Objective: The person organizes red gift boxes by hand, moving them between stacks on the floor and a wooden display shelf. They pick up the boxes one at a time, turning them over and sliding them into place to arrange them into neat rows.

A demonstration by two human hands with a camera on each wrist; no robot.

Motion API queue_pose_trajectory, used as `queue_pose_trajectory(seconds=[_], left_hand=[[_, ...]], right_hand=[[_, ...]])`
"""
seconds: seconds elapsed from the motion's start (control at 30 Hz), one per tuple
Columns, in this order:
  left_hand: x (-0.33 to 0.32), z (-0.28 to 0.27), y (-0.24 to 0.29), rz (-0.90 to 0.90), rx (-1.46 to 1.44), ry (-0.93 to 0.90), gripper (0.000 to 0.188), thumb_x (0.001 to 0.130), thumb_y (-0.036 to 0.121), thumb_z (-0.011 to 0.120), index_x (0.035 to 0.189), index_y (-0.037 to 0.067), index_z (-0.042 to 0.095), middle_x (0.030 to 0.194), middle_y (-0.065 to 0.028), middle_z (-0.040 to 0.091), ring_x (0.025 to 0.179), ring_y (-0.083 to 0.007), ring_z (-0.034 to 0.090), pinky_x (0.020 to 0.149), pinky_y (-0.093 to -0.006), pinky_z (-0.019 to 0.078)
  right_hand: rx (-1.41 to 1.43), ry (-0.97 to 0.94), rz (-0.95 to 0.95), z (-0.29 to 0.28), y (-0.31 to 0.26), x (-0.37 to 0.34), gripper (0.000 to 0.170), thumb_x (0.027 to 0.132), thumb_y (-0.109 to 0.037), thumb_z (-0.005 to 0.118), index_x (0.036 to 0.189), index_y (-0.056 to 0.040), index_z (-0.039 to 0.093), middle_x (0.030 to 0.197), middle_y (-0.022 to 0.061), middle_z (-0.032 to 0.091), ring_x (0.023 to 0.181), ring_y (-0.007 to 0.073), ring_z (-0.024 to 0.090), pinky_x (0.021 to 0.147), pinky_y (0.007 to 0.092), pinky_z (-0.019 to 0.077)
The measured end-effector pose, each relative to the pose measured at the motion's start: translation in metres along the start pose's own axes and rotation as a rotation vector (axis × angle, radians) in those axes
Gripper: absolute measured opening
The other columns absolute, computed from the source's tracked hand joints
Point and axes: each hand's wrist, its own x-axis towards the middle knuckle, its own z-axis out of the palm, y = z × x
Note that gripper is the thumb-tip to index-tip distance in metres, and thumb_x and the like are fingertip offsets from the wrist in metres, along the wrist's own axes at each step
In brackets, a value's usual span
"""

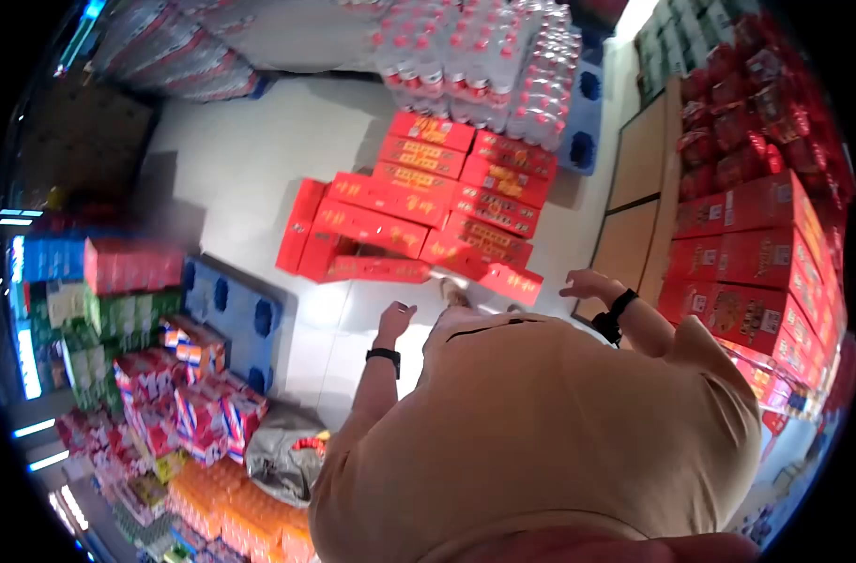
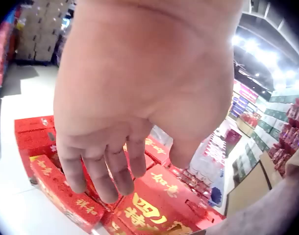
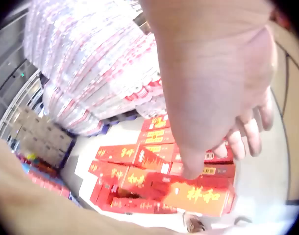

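Note:
Stacked red gift boxes (image 1: 381, 211) with gold lettering stand on the floor in front of the person. The left hand (image 1: 395, 322) hangs in the air on the near left side of the stack, holding nothing. In the left wrist view its palm and loosely bent fingers (image 2: 108, 176) overlap the red boxes (image 2: 149, 196) behind. The right hand (image 1: 592, 285) is to the right of the stack's near corner, also holding nothing. Its relaxed fingers (image 3: 247, 134) show in the right wrist view, with the thumb overlapping the box tops (image 3: 196, 196).
Packs of bottled water (image 1: 484, 66) stand behind the stack on a blue pallet (image 1: 583, 113). Another blue pallet (image 1: 231, 314) lies at left beside colourful cartons. Red boxes (image 1: 756, 272) and wooden panels (image 1: 628, 235) line the right side. A grey bag (image 1: 280, 464) sits at lower left.

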Motion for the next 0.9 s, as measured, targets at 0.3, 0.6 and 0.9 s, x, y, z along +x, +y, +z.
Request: queue_pose_trajectory(seconds=[0.3,0.6,0.9], left_hand=[[0.139,-0.063,0.132,0.124,-0.056,-0.257,0.051,0.091,0.044,0.068,0.109,-0.004,0.067,0.1,-0.0213,0.073,0.09,-0.0344,0.072,0.078,-0.0431,0.0547],[0.172,0.014,0.185,0.216,-0.024,-0.414,0.066,0.087,0.048,0.071,0.129,-0.001,0.06,0.125,-0.0236,0.067,0.116,-0.0363,0.065,0.097,-0.0425,0.051],[0.091,0.136,0.183,-0.253,0.076,-0.323,0.105,0.08,0.053,0.075,0.161,0.016,0.021,0.16,-0.0313,0.024,0.14,-0.0488,0.041,0.114,-0.0514,0.0407]], right_hand=[[0.499,0.564,0.351,-0.04,0.068,-0.069,0.062,0.087,-0.049,0.071,0.126,-0.0016,0.063,0.11,0.0197,0.073,0.103,0.0358,0.071,0.09,0.0412,0.0553],[0.351,0.214,0.315,-0.094,0.157,-0.006,0.071,0.083,-0.048,0.077,0.133,-0.0009,0.059,0.12,0.0236,0.07,0.11,0.0349,0.068,0.092,0.0401,0.0552],[0.31,0.25,0.076,-0.183,0.304,0.294,0.067,0.084,-0.033,0.079,0.135,0.0023,0.053,0.12,0.0247,0.066,0.112,0.0337,0.065,0.094,0.0418,0.0506]])
